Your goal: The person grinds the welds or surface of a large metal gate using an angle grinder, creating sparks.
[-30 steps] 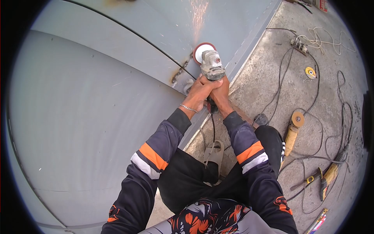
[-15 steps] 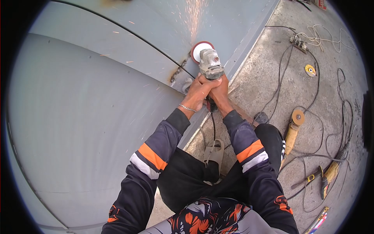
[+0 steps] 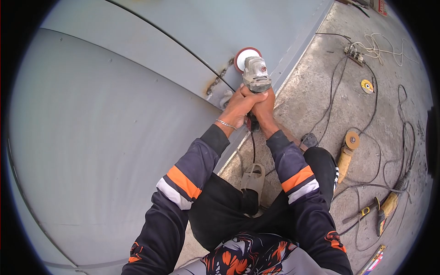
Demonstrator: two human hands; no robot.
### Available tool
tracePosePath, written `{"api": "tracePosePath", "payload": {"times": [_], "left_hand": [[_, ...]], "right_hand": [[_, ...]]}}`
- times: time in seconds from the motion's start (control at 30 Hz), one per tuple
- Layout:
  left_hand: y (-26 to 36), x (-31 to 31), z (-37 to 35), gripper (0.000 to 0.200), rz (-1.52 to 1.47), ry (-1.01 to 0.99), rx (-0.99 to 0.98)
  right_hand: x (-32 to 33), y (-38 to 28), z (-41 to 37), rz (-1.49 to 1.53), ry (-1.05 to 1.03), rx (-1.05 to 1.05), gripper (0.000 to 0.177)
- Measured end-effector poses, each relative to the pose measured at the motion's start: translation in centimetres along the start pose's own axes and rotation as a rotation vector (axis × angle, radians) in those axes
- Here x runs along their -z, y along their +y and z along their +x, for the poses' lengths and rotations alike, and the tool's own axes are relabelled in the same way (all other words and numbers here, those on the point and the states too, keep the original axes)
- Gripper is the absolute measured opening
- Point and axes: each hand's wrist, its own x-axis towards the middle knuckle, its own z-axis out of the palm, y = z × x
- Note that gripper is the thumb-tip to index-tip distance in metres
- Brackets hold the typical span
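Both my hands are closed around the body of an angle grinder (image 3: 256,79), my left hand (image 3: 239,107) and my right hand (image 3: 264,108) pressed close together behind its grey head. Its round disc (image 3: 247,58), white in the middle with a reddish rim, overlaps the grey metal panel (image 3: 220,32) close to a seam. A rough, rust-stained weld bead (image 3: 223,74) crosses that seam just left of the disc. Beside my left fingers a small round metal fitting (image 3: 226,98) shows at the panel's corner. The grinder's cord hangs down below my hands.
On the concrete floor (image 3: 305,105) to the right lie a yellow grinder (image 3: 347,153), a second yellow tool (image 3: 389,206), a hammer (image 3: 364,211) and a loose yellow disc (image 3: 366,86). Black cables wind from a power strip (image 3: 354,54). A sandal (image 3: 253,178) is below my hands.
The spray of sparks above the disc is gone. The disc and both hands sit slightly farther right in view, with more of the weld bead uncovered; the grip is unchanged.
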Motion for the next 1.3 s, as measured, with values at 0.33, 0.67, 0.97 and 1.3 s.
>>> {"api": "tracePosePath", "payload": {"times": [0.33, 0.67, 0.97, 1.3], "left_hand": [[0.3, -0.2, -0.6, 0.074, -0.052, 0.057, 0.042], [0.0, 0.2, -0.6, 0.080, -0.038, 0.051, 0.078], [-0.1, 0.1, -0.6, 0.076, -0.079, 0.077, 0.061], [-0.2, 0.5, -0.2, 0.081, -0.009, 0.019, 0.051]], "right_hand": [[0.3, -0.4, 0.1, -0.056, -0.041, 0.010, 0.058], [0.4, -0.5, -0.1, -0.113, -0.044, 0.006, 0.064], [0.2, -1.4, -0.5, -0.112, -0.011, -0.038, 0.064], [0.1, -0.8, -0.2, -0.099, 0.002, -0.025, 0.059]]}}
